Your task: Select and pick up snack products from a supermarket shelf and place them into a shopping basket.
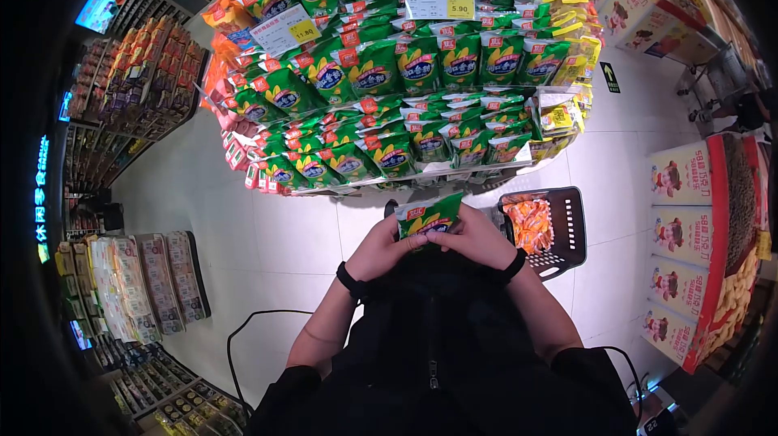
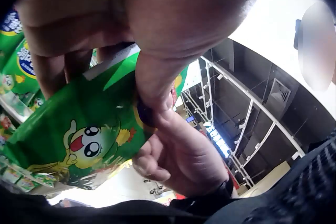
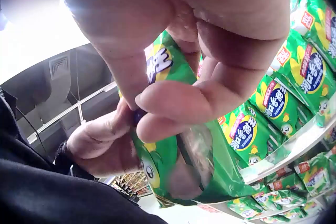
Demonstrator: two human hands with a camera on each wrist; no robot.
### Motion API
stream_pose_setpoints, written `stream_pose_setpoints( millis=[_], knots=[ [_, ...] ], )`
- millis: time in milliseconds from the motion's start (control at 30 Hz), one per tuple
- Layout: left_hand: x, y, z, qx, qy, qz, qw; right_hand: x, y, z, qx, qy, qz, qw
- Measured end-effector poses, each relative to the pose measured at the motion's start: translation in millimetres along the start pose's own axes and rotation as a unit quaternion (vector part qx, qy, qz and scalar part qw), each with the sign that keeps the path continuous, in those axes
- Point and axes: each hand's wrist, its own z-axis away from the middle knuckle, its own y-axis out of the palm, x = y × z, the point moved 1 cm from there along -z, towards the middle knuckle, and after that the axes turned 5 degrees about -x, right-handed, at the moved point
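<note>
Our dark top (image 1: 421,331) lies nearest, and just beyond it our left hand (image 1: 378,245) and right hand (image 1: 481,241) together pinch one green packet (image 1: 429,215) from opposite sides, probably to keep it steady with its printed face towards us. Rows of matching packets (image 1: 417,63) bar the way straight ahead, while a black basket (image 1: 577,229) of orange packets (image 1: 531,225) sits near our right hand.
</note>
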Motion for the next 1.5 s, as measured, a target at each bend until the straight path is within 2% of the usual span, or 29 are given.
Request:
stream_pose_setpoints(
  millis=[100, 233, 333, 367, 400, 467, 667, 767, 867, 900, 1000, 1067, 1167, 1267, 1300, 1400, 1500],
  knots=[
    [9, -3, -2, -0.008, 0.007, -0.034, 0.999, -8, -3, 0, -0.016, -0.030, 0.056, 0.998],
    [8, -6, -9, -0.003, 0.021, -0.061, 0.998, -6, -3, 0, -0.044, -0.028, 0.008, 0.999],
    [6, -9, -12, -0.020, 0.052, -0.127, 0.990, 6, -1, -2, -0.073, -0.043, -0.026, 0.996],
    [12, -8, -14, -0.029, 0.063, -0.093, 0.993, 4, -2, -5, -0.082, -0.099, -0.001, 0.992],
    [14, -10, -15, -0.033, 0.085, -0.125, 0.988, 3, -4, -7, -0.090, -0.151, 0.024, 0.984],
    [10, -7, -12, -0.033, 0.085, -0.085, 0.992, 17, -3, -5, -0.059, -0.094, -0.057, 0.992],
    [20, -10, -11, -0.033, 0.076, -0.064, 0.995, 17, 0, -7, -0.050, -0.134, -0.028, 0.989],
    [24, -13, -11, -0.053, 0.029, -0.088, 0.994, 14, 0, -8, -0.071, -0.136, -0.006, 0.988],
    [64, -28, -19, -0.085, -0.009, -0.136, 0.987, 5, -4, -15, -0.110, -0.125, 0.012, 0.986],
    [79, -34, -17, -0.096, -0.015, -0.132, 0.986, 1, -4, -17, -0.118, -0.127, -0.002, 0.985],
    [86, -45, -12, -0.112, -0.045, -0.109, 0.987, -6, -15, -38, -0.151, -0.124, -0.017, 0.981],
    [93, -50, -4, -0.123, -0.070, -0.086, 0.986, -4, -19, -57, -0.155, -0.153, -0.005, 0.976],
    [103, -57, 1, -0.144, -0.080, -0.072, 0.984, -13, -27, -93, -0.158, -0.167, 0.036, 0.972],
    [107, -57, 6, -0.153, -0.079, -0.059, 0.983, -39, -32, -124, -0.210, -0.084, 0.057, 0.972],
    [110, -57, 6, -0.153, -0.079, -0.049, 0.984, -37, -33, -127, -0.252, -0.067, 0.142, 0.955],
    [117, -53, 8, -0.154, -0.079, -0.017, 0.985, -31, -28, -121, -0.291, -0.128, 0.207, 0.925],
    [121, -49, 6, -0.160, -0.054, -0.002, 0.986, -19, -24, -120, -0.296, -0.193, 0.314, 0.881]
  ],
)
